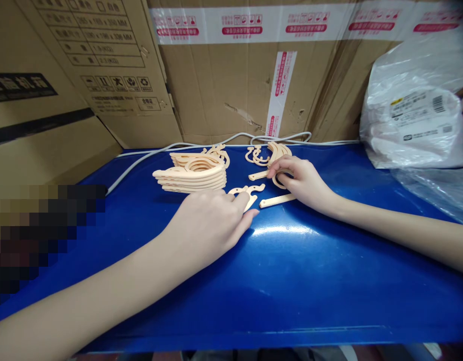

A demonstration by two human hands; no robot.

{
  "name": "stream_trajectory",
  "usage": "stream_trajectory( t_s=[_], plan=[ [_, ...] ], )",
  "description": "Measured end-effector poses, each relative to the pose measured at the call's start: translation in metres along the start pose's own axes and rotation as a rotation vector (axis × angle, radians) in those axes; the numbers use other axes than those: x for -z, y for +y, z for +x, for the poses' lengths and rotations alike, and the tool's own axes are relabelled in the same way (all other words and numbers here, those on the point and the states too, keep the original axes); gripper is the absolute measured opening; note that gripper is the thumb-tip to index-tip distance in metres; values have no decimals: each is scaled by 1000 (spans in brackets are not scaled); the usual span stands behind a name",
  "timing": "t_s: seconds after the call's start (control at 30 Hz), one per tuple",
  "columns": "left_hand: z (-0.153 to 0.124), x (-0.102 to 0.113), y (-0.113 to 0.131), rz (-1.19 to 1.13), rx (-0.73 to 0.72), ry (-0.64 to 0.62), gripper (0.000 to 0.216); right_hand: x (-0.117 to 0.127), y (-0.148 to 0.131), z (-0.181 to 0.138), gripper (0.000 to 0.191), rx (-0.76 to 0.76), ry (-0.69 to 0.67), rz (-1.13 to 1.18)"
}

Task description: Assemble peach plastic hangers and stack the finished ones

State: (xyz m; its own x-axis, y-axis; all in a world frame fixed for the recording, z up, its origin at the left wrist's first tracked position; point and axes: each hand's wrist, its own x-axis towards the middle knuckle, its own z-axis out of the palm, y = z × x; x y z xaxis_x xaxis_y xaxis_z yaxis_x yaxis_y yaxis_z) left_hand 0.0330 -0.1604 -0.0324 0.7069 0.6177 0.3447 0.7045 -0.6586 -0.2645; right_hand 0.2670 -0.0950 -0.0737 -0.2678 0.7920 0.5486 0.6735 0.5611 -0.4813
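Note:
My left hand reaches in over the blue tabletop, its fingers curled at a small beige hook-shaped piece and its thumb stretched out beside it. My right hand is closed, fingertips and thumb gripping a beige piece with a ring-like curve, which looks like part of a folding clothes hanger. A flat strip end sticks out left of these fingers. Below them lies another flat strip, partly under the hand. Left of centre sits a stack of beige hanger-like pieces.
Loose curved hooks and several nested arms lie behind my right hand. A white cable runs along the back. Cardboard boxes wall the rear and left; a plastic-wrapped white package stands at right.

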Motion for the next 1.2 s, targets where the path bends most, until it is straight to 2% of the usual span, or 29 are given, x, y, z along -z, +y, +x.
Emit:
stream_trajectory(
  t_s=[0.1,0.17,0.27,0.37,0.47,0.57,0.8,1.07,1.2],
  plan=[
    [-1,-3,0,28,-35,114,28,0,-1,0,27,-26,-26,-50],
    [1,-9,-1,17,-88,146,27,-1,-2,-1,26,-32,-34,-98],
    [4,-19,-6,-74,-174,102,29,-1,-5,-2,24,-34,-43,-175],
    [4,-24,-9,-146,-185,32,31,-1,-6,-2,20,-24,-63,-203],
    [4,-21,-9,-139,-162,-2,31,0,-10,-3,15,68,-80,-204],
    [4,-17,-9,-110,-137,-8,30,1,-19,-5,13,237,-82,-271],
    [4,-23,-10,-125,-137,60,29,4,-35,-11,29,508,-63,-514],
    [4,-23,-12,-135,-148,7,32,4,-41,-15,43,568,-144,-649],
    [5,-21,-13,-128,-128,-5,30,4,-46,-18,42,590,-201,-656]
  ],
)
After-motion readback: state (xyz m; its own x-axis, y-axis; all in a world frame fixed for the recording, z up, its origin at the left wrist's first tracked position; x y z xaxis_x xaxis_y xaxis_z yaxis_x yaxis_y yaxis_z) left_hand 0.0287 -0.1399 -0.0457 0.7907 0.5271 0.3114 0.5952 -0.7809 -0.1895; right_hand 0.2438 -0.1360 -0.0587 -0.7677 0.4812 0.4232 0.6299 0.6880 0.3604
